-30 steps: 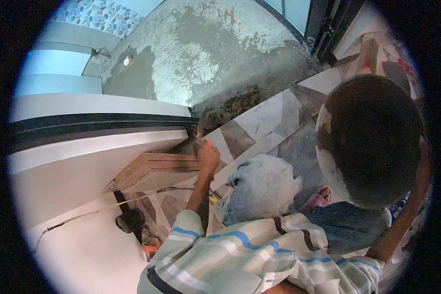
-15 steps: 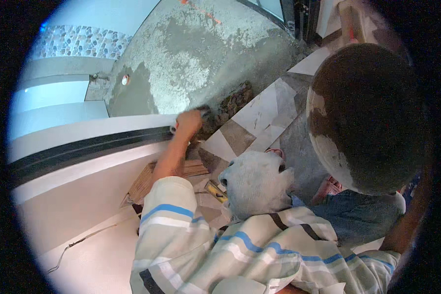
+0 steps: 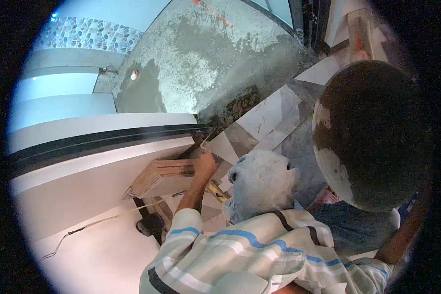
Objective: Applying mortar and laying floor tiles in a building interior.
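My left hand (image 3: pixel 204 164) is closed around a trowel (image 3: pixel 205 142), held by the doorway threshold near a strip of dark, lumpy mortar (image 3: pixel 237 108). Beside that hand is a stack of tiles (image 3: pixel 157 176) against the white wall. A large round pan (image 3: pixel 367 132), dark inside with pale smears, fills the right of the view. My right forearm (image 3: pixel 402 235) rises to the pan's outer side, where its hand is lost in shadow and hidden. Below the left hand lies a yellow level (image 3: pixel 218 191). My bent knee in pale, dusty jeans (image 3: pixel 262 181) is between the hand and pan.
Beyond the threshold is a rough cement floor (image 3: pixel 181 59) with a small round fitting (image 3: pixel 134 75). A pebble-patterned band (image 3: pixel 88 35) runs along the far wall. Patterned tiles (image 3: pixel 269 112) line this side. A black tool (image 3: pixel 149 224) and a cable (image 3: pixel 98 223) lie at lower left.
My left hand reached forward to the mortar at the threshold half a second ago and has since drawn back beside the tile stack with the trowel. The view has shifted slightly.
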Motion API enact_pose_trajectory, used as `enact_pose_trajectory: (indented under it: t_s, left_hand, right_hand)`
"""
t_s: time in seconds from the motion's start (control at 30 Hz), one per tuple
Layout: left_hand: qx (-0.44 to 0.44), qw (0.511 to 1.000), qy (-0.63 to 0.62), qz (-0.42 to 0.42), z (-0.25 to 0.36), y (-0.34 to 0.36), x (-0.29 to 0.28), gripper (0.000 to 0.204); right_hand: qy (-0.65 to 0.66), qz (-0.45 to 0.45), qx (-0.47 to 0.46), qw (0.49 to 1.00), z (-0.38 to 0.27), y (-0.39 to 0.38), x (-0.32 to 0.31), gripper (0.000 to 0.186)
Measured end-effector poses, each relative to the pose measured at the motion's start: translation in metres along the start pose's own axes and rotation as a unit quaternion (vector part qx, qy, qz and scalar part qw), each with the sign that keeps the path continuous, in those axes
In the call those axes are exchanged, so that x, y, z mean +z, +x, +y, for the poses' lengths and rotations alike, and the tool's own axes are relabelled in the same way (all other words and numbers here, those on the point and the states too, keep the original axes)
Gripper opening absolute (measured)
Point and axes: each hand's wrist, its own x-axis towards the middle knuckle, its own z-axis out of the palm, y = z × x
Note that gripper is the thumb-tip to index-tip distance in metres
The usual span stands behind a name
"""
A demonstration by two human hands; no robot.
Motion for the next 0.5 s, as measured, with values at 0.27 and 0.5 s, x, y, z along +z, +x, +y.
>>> enact_pose_trajectory:
  t_s: [0.27,0.5]
  left_hand:
    - [-0.087,0.911,-0.403,0.018,0.066,-0.032,-0.028,0.023]
    - [-0.014,0.963,-0.27,-0.017,0.018,0.012,0.046,0.035]
  right_hand:
    - [-0.016,0.029,-0.04,0.999,0.027,0.008,-0.019,0.042]
    - [-0.025,0.043,-0.055,0.997,0.048,0.017,-0.012,0.038]
